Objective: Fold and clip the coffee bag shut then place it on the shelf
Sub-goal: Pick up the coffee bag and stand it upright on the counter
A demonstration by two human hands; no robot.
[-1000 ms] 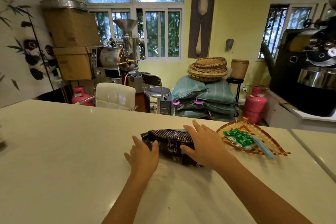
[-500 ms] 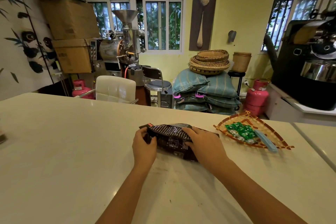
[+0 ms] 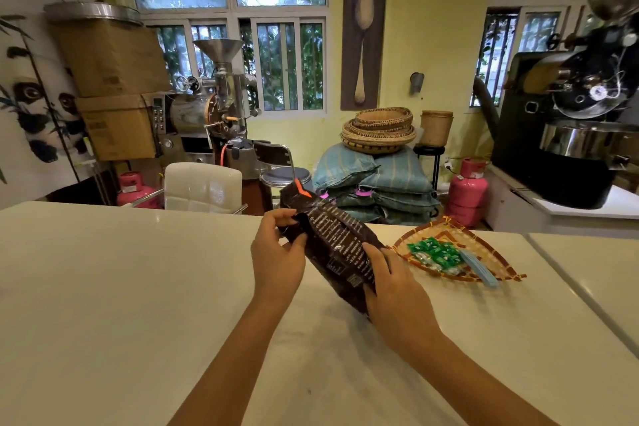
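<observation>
1. The coffee bag [image 3: 337,245], flat on the counter [image 3: 121,287] a second ago, now tilts up near its far edge, top unfolded.
2. My left hand [image 3: 276,258] pinches its top; my right hand [image 3: 397,290] grips its base.
3. Beside it, a woven tray [image 3: 484,245].

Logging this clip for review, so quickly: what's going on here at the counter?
A person holds a dark coffee bag tilted above the white counter with both hands. The left hand pinches near the bag's upper end, while the right hand grips its lower end. No clip is on the bag yet. A woven tray with green packets sits to the right.
</observation>
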